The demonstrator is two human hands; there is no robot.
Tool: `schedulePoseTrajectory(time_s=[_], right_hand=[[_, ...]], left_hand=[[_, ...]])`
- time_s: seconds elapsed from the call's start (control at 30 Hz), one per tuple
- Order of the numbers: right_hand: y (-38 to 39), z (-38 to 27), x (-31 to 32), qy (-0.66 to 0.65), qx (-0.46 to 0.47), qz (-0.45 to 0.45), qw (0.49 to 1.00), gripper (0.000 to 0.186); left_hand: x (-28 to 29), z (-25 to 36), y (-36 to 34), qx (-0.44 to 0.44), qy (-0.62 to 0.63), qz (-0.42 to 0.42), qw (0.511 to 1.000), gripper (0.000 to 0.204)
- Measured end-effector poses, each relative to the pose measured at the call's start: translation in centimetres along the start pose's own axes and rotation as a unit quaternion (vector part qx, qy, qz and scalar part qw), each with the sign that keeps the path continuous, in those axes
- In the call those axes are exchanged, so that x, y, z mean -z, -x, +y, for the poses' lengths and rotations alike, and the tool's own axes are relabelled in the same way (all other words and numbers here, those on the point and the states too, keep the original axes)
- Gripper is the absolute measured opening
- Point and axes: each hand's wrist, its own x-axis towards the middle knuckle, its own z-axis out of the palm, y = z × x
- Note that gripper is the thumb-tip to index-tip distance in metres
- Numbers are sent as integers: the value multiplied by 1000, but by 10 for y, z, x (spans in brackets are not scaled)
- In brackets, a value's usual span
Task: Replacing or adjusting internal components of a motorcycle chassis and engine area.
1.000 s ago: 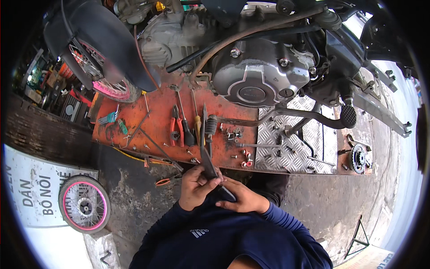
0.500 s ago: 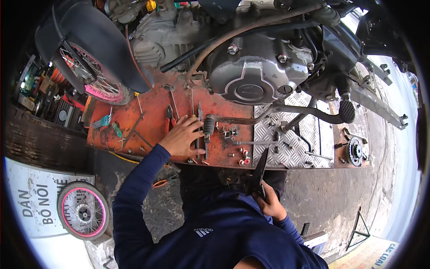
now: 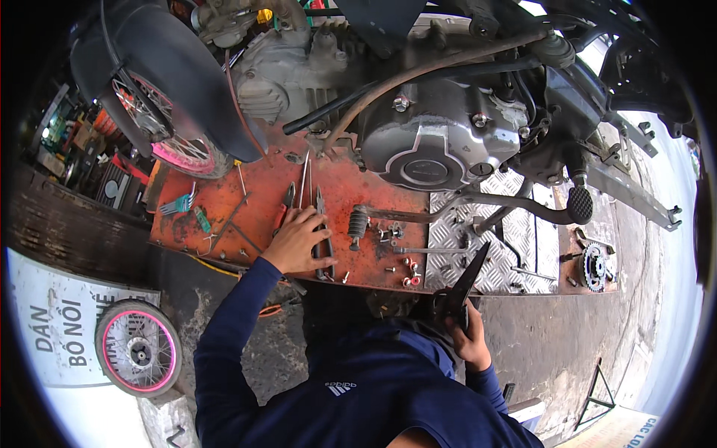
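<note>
My left hand (image 3: 300, 243) lies over a cluster of hand tools on the orange bench (image 3: 254, 198), its fingers and thumb spread. Under and beside its fingertips are the dark handles of a pair of pliers (image 3: 320, 201), jaws pointing away from me. Red-handled pliers (image 3: 290, 196) and thin metal shafts (image 3: 304, 179) lie alongside; the hand hides their near ends. Lower right, my right hand (image 3: 472, 340) is closed around the handle of a black tool with a long pointed blade (image 3: 472, 275), held off the bench. Its exact kind is unclear.
A motorcycle engine (image 3: 441, 142) with a footpeg bar (image 3: 418, 216) overhangs the bench. Bolts and small red parts (image 3: 411, 278) lie near the front edge. Rightward are a patterned metal plate (image 3: 493, 263) and a sprocket (image 3: 594, 267). Hex keys (image 3: 179, 203) rest left; a pink-rimmed wheel (image 3: 138, 351) stands lower left.
My left hand has moved left across the bench, and the dark-handled pliers and a metal shaft have shifted left with it. My right hand has moved right and slightly up, its blade tilting more rightward.
</note>
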Motion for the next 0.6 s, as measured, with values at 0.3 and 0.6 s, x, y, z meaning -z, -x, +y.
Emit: schedulePoseTrajectory(time_s=[0.3, 0.6], right_hand=[[-5, -6, 23, 143, 77, 51, 985, 65], [-31, 18, 77, 601, -19, 136, 787, 71]], left_hand=[[152, 22, 3, 99, 249, 376, 887, 19], [237, 32, -69, 36, 196, 241, 950, 32]])
